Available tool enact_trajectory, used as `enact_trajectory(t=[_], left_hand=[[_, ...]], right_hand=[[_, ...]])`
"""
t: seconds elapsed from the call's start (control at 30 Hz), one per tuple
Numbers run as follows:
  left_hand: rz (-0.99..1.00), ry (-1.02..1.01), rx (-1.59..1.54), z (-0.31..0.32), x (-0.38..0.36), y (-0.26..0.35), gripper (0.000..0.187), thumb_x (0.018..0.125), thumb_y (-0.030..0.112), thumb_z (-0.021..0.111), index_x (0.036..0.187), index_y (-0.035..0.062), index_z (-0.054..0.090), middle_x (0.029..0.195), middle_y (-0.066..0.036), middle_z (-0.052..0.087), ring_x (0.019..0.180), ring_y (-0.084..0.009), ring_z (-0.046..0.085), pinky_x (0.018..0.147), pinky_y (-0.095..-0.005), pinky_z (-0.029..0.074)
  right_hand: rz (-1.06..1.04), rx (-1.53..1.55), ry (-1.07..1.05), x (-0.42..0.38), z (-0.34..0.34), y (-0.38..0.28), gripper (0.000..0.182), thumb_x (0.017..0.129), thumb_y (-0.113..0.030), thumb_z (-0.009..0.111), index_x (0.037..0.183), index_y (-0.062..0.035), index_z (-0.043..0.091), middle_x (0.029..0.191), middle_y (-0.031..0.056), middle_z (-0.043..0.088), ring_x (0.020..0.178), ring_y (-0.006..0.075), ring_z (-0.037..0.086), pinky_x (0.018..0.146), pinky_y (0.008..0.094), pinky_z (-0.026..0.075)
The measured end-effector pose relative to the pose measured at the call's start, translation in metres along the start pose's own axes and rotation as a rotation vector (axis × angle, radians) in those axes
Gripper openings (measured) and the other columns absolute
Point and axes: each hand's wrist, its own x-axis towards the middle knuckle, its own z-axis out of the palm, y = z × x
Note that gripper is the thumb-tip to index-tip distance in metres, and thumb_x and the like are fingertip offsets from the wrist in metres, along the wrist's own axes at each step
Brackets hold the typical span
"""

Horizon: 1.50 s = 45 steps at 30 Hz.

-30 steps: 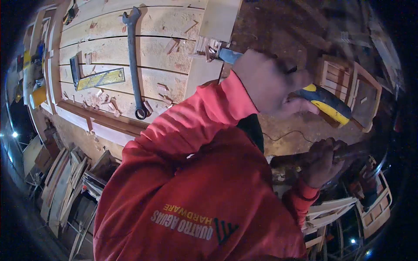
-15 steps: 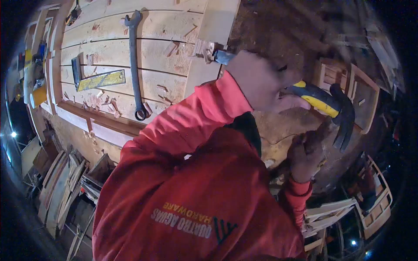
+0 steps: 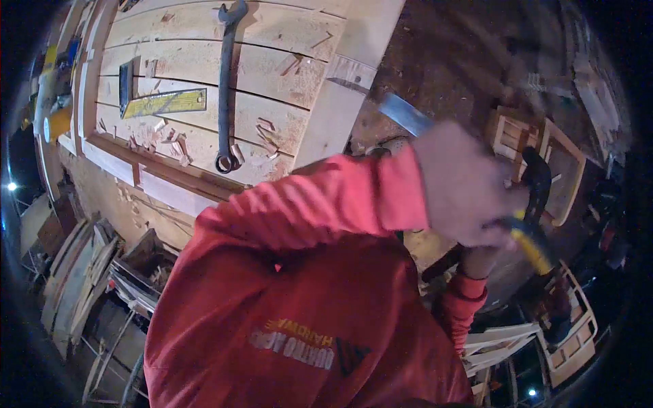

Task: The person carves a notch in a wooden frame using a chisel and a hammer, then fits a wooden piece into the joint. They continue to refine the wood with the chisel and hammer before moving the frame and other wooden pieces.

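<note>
My left hand (image 3: 466, 183), blurred by motion, closes round a chisel whose flat metal blade (image 3: 408, 114) points up and left, clear of the timber. By its fingers is a hammer with a black claw head (image 3: 537, 178). A yellow and black handle (image 3: 532, 248) sticks out below them, smeared. My right hand (image 3: 479, 258) is close beneath, its fingers hidden behind the left. The planked wooden piece (image 3: 272, 78) lies to the left, with a cut recess (image 3: 351, 73) in its edge board.
On the planks lie a large wrench (image 3: 225, 95), a yellow and black try square (image 3: 166, 102) and scattered wood chips (image 3: 178, 146). Wooden frames (image 3: 571, 170) stand at the right. Timber offcuts (image 3: 75, 272) lean together at lower left.
My left hand has moved right and down with the chisel, uncovering the recess. The hammer head has turned and sits higher. My right hand's fingers, visible before, are now behind the left.
</note>
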Motion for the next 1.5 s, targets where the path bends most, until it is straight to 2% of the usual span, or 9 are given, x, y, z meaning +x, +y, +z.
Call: enact_trajectory(t=[0.17,0.47,0.77,0.93,1.1,1.17,1.27,1.47,1.5], left_hand=[[-0.170,-0.106,0.020,0.008,0.004,-0.019,0.053,0.084,0.070,0.064,0.096,0.0198,0.074,0.071,-0.009,0.069,0.062,-0.0317,0.071,0.055,-0.0463,0.055],[-0.228,0.028,0.129,0.006,-0.002,-0.053,0.055,0.077,0.073,0.070,0.100,0.0233,0.076,0.065,-0.006,0.068,0.059,-0.0321,0.069,0.054,-0.0456,0.055],[-0.199,0.057,0.125,0.002,-0.008,-0.063,0.058,0.077,0.076,0.069,0.100,0.0227,0.076,0.063,-0.005,0.066,0.058,-0.0312,0.069,0.052,-0.0442,0.054],[-0.192,0.080,0.149,0.004,-0.009,-0.068,0.057,0.079,0.075,0.068,0.096,0.0213,0.075,0.062,-0.005,0.065,0.058,-0.0310,0.068,0.051,-0.0441,0.053],[-0.200,0.077,0.158,0.001,-0.011,-0.065,0.056,0.079,0.075,0.068,0.092,0.0210,0.075,0.060,-0.006,0.064,0.058,-0.0312,0.068,0.050,-0.0446,0.052],[-0.180,0.098,0.181,0.000,-0.010,-0.067,0.055,0.079,0.074,0.068,0.091,0.0210,0.075,0.060,-0.005,0.064,0.056,-0.0313,0.067,0.049,-0.0447,0.052],[-0.158,0.161,0.200,0.002,-0.010,-0.067,0.054,0.080,0.074,0.068,0.088,0.0211,0.074,0.058,-0.005,0.063,0.054,-0.0318,0.066,0.049,-0.0447,0.051],[-0.202,0.126,0.164,0.000,-0.015,-0.071,0.055,0.080,0.076,0.067,0.086,0.0212,0.074,0.055,-0.005,0.061,0.053,-0.0317,0.066,0.048,-0.0435,0.051],[-0.207,0.120,0.181,-0.001,-0.014,-0.069,0.055,0.080,0.076,0.067,0.087,0.0213,0.075,0.055,-0.005,0.061,0.053,-0.0316,0.066,0.048,-0.0436,0.050]], right_hand=[[-0.102,-0.311,-0.116,-0.028,-0.012,-0.041,0.016,0.094,-0.002,0.062,0.094,-0.0126,0.050,0.071,-0.0004,0.054,0.049,0.0078,0.048,0.042,0.0236,0.038],[-0.182,-0.276,-0.231,-0.038,-0.014,-0.037,0.015,0.093,-0.001,0.061,0.099,-0.0118,0.053,0.073,0.0003,0.054,0.055,0.0081,0.052,0.047,0.0230,0.041],[-0.385,0.005,-0.072,-0.034,-0.010,-0.077,0.026,0.087,0.003,0.066,0.107,-0.0086,0.054,0.091,0.0042,0.060,0.070,0.0153,0.060,0.056,0.0295,0.053],[-0.388,-0.470,-0.280,-0.027,0.001,-0.044,0.014,0.095,-0.007,0.057,0.108,-0.0078,0.053,0.089,0.0062,0.058,0.070,0.0152,0.058,0.057,0.0252,0.049],[0.012,0.374,-0.058,-0.041,0.017,-0.057,0.016,0.096,-0.011,0.056,0.111,-0.0074,0.053,0.089,0.0053,0.058,0.075,0.0139,0.057,0.062,0.0260,0.048],[-0.261,0.071,-0.262,-0.031,0.008,-0.049,0.027,0.089,-0.002,0.067,0.110,-0.0088,0.052,0.093,0.0032,0.058,0.081,0.0130,0.057,0.067,0.0284,0.051],[-0.335,-0.411,-0.300,-0.038,0.035,-0.051,0.027,0.093,-0.004,0.061,0.119,-0.0061,0.055,0.089,0.0048,0.059,0.073,0.0108,0.058,0.056,0.0240,0.047],[-0.182,-0.090,-0.139,-0.038,0.031,-0.063,0.026,0.094,-0.013,0.065,0.118,-0.0081,0.055,0.088,0.0009,0.059,0.066,0.0090,0.057,0.053,0.0235,0.044],[0.010,0.170,-0.201,-0.029,0.028,-0.057,0.022,0.093,-0.011,0.065,0.113,-0.0085,0.055,0.084,0.0007,0.058,0.063,0.0092,0.055,0.052,0.0238,0.044]])
